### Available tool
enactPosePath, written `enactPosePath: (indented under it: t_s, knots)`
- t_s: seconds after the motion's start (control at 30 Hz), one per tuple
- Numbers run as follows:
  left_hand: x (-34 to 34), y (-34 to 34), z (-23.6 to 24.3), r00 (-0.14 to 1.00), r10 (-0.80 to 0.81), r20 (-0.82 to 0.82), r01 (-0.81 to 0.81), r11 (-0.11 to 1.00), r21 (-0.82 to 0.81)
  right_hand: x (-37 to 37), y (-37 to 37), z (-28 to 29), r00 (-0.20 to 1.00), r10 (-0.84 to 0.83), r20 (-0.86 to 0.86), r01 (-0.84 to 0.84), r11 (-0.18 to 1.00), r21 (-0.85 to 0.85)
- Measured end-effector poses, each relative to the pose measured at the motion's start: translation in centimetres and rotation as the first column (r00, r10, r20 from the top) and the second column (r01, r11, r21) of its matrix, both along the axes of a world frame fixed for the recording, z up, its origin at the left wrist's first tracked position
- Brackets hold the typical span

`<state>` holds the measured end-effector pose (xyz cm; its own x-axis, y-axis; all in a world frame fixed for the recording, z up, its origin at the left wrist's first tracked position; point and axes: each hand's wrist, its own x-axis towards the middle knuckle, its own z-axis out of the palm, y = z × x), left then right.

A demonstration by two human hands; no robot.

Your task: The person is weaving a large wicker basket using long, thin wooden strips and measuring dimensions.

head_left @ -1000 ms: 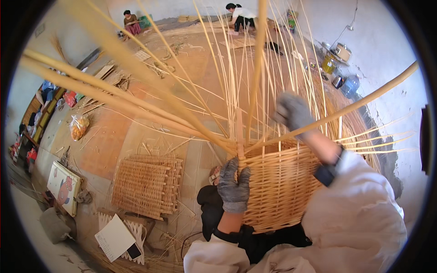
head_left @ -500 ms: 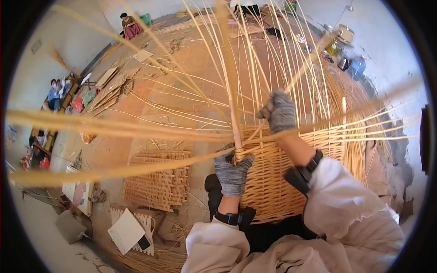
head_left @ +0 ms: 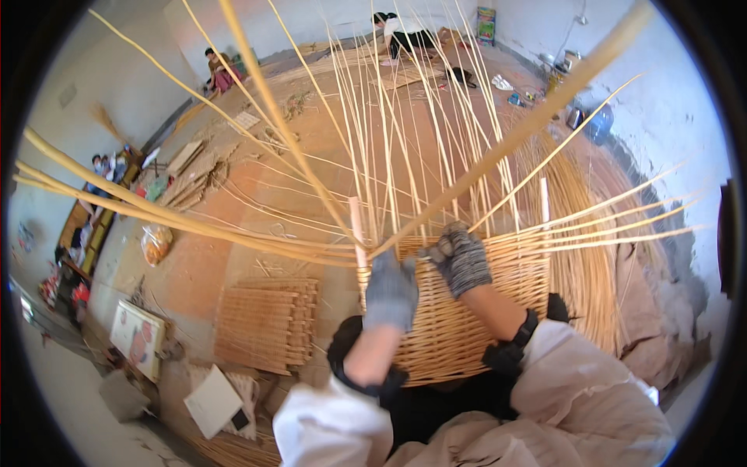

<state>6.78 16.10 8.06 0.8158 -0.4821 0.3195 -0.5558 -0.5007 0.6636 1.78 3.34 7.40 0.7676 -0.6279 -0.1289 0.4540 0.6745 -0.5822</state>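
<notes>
A woven wicker panel (head_left: 467, 335) leans upright before my lap, with pale stakes and long thin willow rods (head_left: 424, 187) fanning up and away from its top edge. My left hand (head_left: 391, 292), in a grey knit glove and somewhat blurred, is closed at the panel's upper left corner. A thick willow rod (head_left: 506, 148) slants down from the upper right to its fingertips. On the top edge, my right hand (head_left: 461, 261), gloved alike, has its fingers curled among the rods; what they grip is hidden. A thicker peeled stake (head_left: 358, 226) stands beside my left hand.
Finished-looking woven panels (head_left: 261, 327) lie stacked on the floor at left. A bundle of loose rods (head_left: 580, 272) spreads along the right. Long rods (head_left: 179, 222) reach out leftward. Other people (head_left: 403, 35) sit or bend farther off. A paper sheet (head_left: 214, 402) lies lower left.
My right hand has come down from the raised rods to the panel's top edge. My left hand has moved slightly left, and the thick rod now slants to the upper right. The view has shifted.
</notes>
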Motion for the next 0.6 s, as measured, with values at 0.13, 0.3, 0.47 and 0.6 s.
enactPosePath:
  t_s: [0.13, 0.3, 0.47, 0.6]
  knots:
    - [6.1, -0.6, 0.4, 0.828, -0.093, -0.552, 0.270, 0.930, 0.249, -2.3, -1.8, 1.5, 0.984, 0.030, -0.178, -0.053, 0.990, -0.128]
    - [3.8, -3.2, -1.8, 0.911, 0.028, -0.411, 0.034, 0.989, 0.142, 2.7, -7.7, 8.5, 0.891, -0.121, -0.438, -0.386, 0.309, -0.869]
    - [3.3, -3.0, -0.6, 0.933, 0.190, -0.305, -0.130, 0.970, 0.206, 9.7, -11.8, 8.4, 0.779, 0.264, -0.568, -0.546, -0.159, -0.823]
    - [3.6, -4.4, 0.5, 0.895, 0.242, -0.375, -0.089, 0.920, 0.381, 14.1, -13.1, 0.7, 0.696, -0.643, -0.320, -0.660, -0.396, -0.638]
